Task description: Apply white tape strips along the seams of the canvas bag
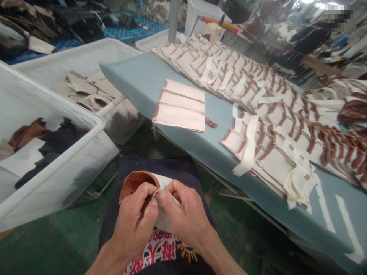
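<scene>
Over my lap, my left hand (136, 214) and my right hand (185, 210) meet at the edge of a brown and white leather-like piece (130, 185). Its brown side curls into an open loop on the left, and a white side shows behind my fingers. Both hands are closed in a pinch, thumbs and forefingers almost touching at the seam. What lies right between the fingertips is too small to make out. A dark apron (151, 164) with red and white lettering covers my lap beneath the piece.
On the blue-grey table (132, 80) lie three overlapping cream panels (180, 110) and long rows of similar brown-edged panels (246, 80). White strips (246, 147) rest across some. To the left stand white plastic bins (71, 160) holding fabric pieces. A metal post (173, 21) rises behind the table.
</scene>
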`<state>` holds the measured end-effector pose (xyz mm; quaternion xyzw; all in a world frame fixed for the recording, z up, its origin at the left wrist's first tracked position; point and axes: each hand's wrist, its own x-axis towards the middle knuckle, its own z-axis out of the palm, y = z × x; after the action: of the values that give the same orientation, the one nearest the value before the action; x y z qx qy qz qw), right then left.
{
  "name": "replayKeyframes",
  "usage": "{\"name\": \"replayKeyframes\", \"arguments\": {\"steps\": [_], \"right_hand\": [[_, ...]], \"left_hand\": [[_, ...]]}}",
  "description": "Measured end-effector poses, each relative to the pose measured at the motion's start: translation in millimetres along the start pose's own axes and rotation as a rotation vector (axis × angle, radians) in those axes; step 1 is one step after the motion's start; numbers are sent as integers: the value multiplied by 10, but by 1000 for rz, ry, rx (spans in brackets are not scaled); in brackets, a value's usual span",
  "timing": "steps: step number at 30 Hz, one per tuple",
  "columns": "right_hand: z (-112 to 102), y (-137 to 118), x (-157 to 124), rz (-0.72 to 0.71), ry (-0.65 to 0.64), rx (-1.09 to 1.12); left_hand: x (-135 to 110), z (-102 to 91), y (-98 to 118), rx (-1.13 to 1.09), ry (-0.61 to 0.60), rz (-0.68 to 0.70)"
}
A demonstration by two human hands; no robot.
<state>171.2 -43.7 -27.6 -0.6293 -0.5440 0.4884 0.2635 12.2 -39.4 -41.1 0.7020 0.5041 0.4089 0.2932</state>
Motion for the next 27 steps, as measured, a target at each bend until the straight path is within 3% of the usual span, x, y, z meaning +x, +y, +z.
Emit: {"name": "replayKeyframes", "arguments": {"steps": [6,10,13,16,19,21,24,27], "right_hand": [[5,200,140,75,-222,388],[-36,202,191,34,-231,456],[-117,163,175,-134,-155,392],[-287,146,134,-239,-57,162],[-537,126,107,-337,130,-37],[-708,70,116,-510,225,-79],[-908,-88,188,-855,156,-137],[-1024,-240,316,-1025,-4,-179]], "left_hand": [[6,90,-31,-20,-69,17],[190,53,33,-91,-214,72],[388,-54,152,-101,-323,107],[541,-164,241,-56,-415,152],[624,-226,264,-38,-457,196],[653,-239,269,-37,-473,223],[683,-246,315,-17,-531,239],[709,-270,414,37,-595,242]]}}
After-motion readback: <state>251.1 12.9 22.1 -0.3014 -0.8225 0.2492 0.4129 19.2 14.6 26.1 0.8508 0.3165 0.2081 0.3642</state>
